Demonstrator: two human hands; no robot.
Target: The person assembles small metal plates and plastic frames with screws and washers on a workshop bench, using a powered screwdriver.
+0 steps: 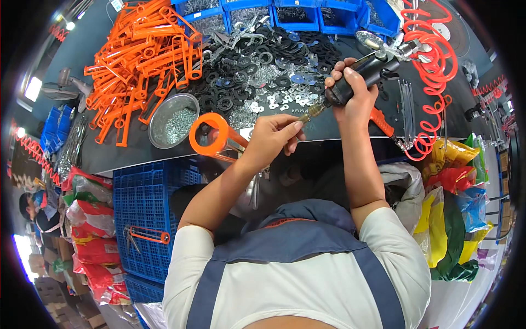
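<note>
From the head camera, a worker's left forearm (222, 183) hides one end of an orange, ring-ended plastic frame (221, 142) at the edge of a dark workbench (118, 153). The right hand (356, 93) grasps a black, cylindrical power driver (379, 68), its brass-coloured tip just beside the left hand (272, 134), whose fingers curl; whether they pinch anything cannot be told. White labels on blue plastic bins (296, 19), cut off above, are too small to read.

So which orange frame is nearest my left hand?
The orange frame beside your left hand, at the table's front edge; the others lie farther off, most in a heap.
</note>
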